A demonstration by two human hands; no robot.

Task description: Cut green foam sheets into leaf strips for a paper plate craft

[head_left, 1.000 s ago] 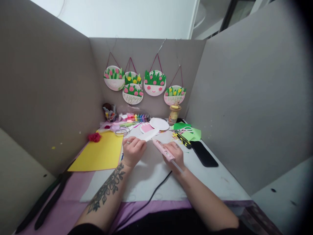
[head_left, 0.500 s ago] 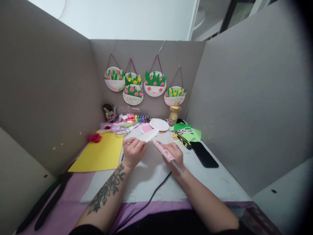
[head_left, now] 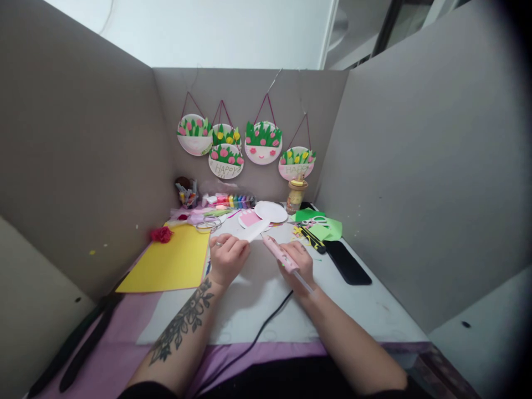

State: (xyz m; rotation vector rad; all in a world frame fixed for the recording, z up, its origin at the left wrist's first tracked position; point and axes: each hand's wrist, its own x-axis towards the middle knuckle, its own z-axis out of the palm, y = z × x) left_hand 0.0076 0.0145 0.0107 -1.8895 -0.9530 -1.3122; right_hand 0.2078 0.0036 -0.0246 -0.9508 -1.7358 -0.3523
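Near the middle of the table, my left hand (head_left: 228, 256) is closed on a white paper piece (head_left: 258, 230), which sticks out to the upper right of the fingers. My right hand (head_left: 298, 261) is wrapped round a pink glue gun (head_left: 279, 254), with a clear stick coming out of its rear. The nozzle points up and left, close to the edge of the white piece. Behind them lie a round white plate (head_left: 271, 211) and a pink shape (head_left: 250, 219) on white.
A yellow sheet (head_left: 170, 260) with red yarn (head_left: 162, 234) lies left. At right are a black phone (head_left: 347, 262), a cutter (head_left: 312, 240), scissors (head_left: 315, 221) and green sheets (head_left: 332, 228). A cable (head_left: 266, 321) crosses the front. Decorated plates (head_left: 263, 152) hang behind.
My right hand and the glue gun have shifted slightly to the right. My left hand and the white piece look almost unmoved.
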